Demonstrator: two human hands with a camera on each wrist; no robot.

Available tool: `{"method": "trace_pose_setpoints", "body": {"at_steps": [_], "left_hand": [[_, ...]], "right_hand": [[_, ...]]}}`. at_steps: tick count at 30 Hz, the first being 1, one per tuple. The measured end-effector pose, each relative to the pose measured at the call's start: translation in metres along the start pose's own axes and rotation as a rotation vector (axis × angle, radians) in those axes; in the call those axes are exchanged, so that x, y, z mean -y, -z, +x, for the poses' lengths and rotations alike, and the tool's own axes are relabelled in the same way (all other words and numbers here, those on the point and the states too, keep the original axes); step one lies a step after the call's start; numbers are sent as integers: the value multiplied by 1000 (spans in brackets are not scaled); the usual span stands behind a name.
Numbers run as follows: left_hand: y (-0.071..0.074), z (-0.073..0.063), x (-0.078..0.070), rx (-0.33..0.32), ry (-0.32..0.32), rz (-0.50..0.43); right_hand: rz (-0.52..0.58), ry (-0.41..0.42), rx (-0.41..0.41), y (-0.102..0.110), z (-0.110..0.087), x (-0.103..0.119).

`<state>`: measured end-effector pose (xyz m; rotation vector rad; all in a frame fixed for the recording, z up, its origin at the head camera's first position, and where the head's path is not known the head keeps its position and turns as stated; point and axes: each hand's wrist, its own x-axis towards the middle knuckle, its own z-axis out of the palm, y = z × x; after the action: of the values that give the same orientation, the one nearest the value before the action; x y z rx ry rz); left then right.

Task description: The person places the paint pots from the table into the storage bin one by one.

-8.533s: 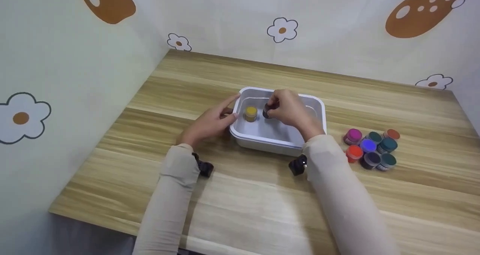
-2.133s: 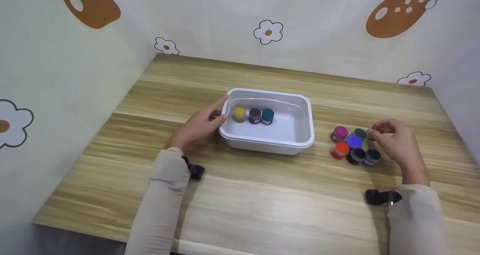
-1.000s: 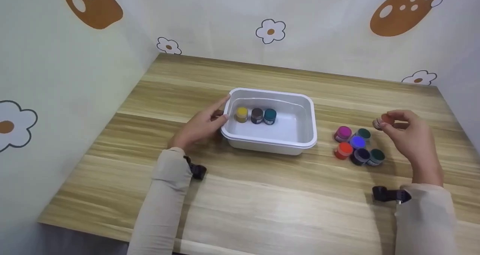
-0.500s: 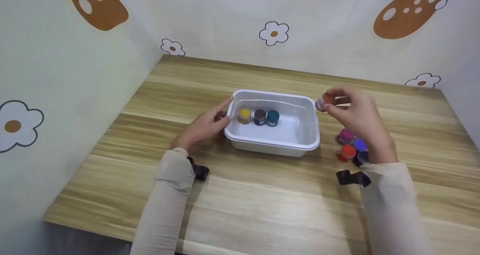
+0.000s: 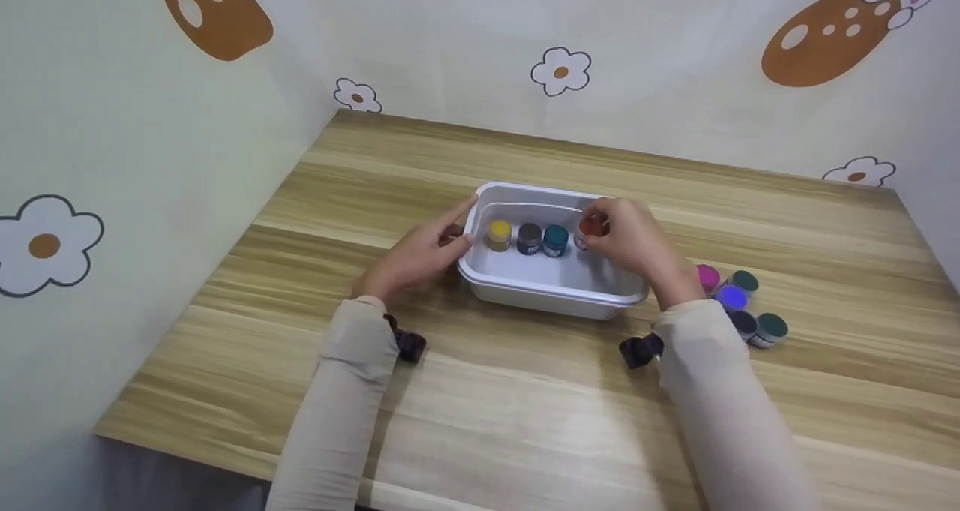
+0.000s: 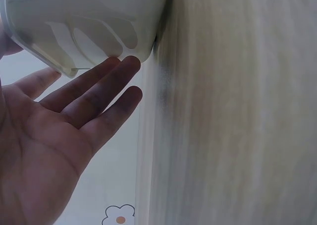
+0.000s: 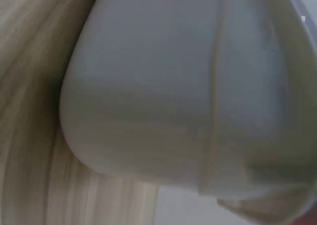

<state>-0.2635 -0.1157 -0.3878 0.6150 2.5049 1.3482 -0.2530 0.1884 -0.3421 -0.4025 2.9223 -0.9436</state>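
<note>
In the head view, a white plastic tub [image 5: 551, 293] stands on the table. Inside it, a yellow paint jar [image 5: 499, 235], a dark brown paint jar [image 5: 529, 238] and a teal paint jar [image 5: 555, 241] stand in a row. My right hand [image 5: 634, 241] reaches over the tub's right end and pinches an orange-brown paint jar [image 5: 590, 228], low in the tub beside the teal one. Whether it touches the bottom, I cannot tell. My left hand [image 5: 420, 260] rests against the tub's left end; the left wrist view shows its fingers [image 6: 94, 93] fairly straight along the wall.
Right of the tub, several jars stand on the wooden table [image 5: 495, 421]: magenta [image 5: 707, 278], blue [image 5: 731, 299], a dark jar [image 5: 744, 326] and two dark green jars, one at the front [image 5: 771, 331]. My right forearm partly covers this group. Patterned walls border the table.
My right hand took the orange-brown jar from the group, lifted it and carried it left into the tub. Earlier, the brown and teal jars joined the yellow one. My left hand stayed at the tub.
</note>
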Motion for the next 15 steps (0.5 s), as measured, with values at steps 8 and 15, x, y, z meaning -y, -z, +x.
{"method": "trace_pose_setpoints", "body": {"at_steps": [8, 15], "left_hand": [[-1, 1, 1, 4, 34, -21], [-1, 0, 0, 6, 49, -10]], "right_hand": [[-84, -39, 20, -9, 8, 4], [-120, -70, 50, -13, 11, 5]]}}
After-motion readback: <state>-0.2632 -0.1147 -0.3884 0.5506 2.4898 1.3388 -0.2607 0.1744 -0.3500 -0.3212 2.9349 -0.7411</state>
